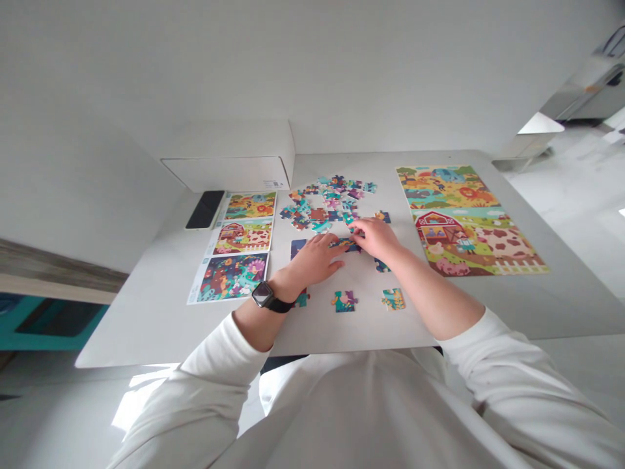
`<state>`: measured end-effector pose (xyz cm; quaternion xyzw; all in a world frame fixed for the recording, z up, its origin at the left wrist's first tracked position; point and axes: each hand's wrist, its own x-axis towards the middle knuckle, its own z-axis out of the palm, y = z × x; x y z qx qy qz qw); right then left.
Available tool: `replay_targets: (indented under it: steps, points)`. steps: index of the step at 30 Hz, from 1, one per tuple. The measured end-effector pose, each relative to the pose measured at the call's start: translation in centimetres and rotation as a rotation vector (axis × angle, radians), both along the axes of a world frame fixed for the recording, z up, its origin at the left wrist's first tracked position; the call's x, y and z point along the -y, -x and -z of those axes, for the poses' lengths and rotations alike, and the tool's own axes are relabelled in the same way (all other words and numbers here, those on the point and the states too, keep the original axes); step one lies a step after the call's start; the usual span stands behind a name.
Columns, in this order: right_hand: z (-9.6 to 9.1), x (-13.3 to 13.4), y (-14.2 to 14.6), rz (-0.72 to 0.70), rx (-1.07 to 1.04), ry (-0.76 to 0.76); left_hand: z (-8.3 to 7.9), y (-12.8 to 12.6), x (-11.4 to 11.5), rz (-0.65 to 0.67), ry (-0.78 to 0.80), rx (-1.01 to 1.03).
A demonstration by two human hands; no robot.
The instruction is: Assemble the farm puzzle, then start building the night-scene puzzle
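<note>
Dark-blue jigsaw pieces (346, 246) lie in a row under my hands. My left hand (317, 260), with a black watch on its wrist, rests flat over the row's left part, fingers stretched out. At the row's right end, my right hand (375, 237) has its fingertips pinched together at a puzzle piece, mostly hidden by the fingers. Just beyond both hands spreads a pile of loose puzzle pieces (319, 213). Closer to me lie a purple-and-teal piece (344, 301) and a yellow-and-teal piece (393, 299), apart from each other. Another piece (303, 298) shows partly beside my left wrist.
Two finished puzzles, a safari (446, 185) and a farm (478, 241), lie on the right of the white table (170, 332). To the left are a picture sheet (233, 277) with three scenes and a black phone (206, 210). A white box (227, 172) stands behind.
</note>
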<state>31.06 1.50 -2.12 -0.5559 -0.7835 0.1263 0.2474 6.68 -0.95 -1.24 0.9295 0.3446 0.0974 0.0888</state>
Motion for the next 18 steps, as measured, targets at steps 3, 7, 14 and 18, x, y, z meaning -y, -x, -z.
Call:
replay_targets:
  steps: [3,7,14,18]
  points:
    - [-0.8,0.3,-0.8,0.014,-0.011,-0.046,0.0,0.1,0.2,-0.011,0.001,-0.002]
    - [-1.9,0.6,-2.9,0.036,-0.060,-0.025,-0.1,0.0,0.4,-0.008,0.003,0.018]
    - [-2.2,0.8,-5.1,0.060,-0.003,0.050,0.1,-0.1,0.4,-0.022,0.022,0.028]
    - [-1.9,0.8,-5.1,0.015,0.042,0.076,0.2,-0.1,0.3,-0.022,0.014,0.026]
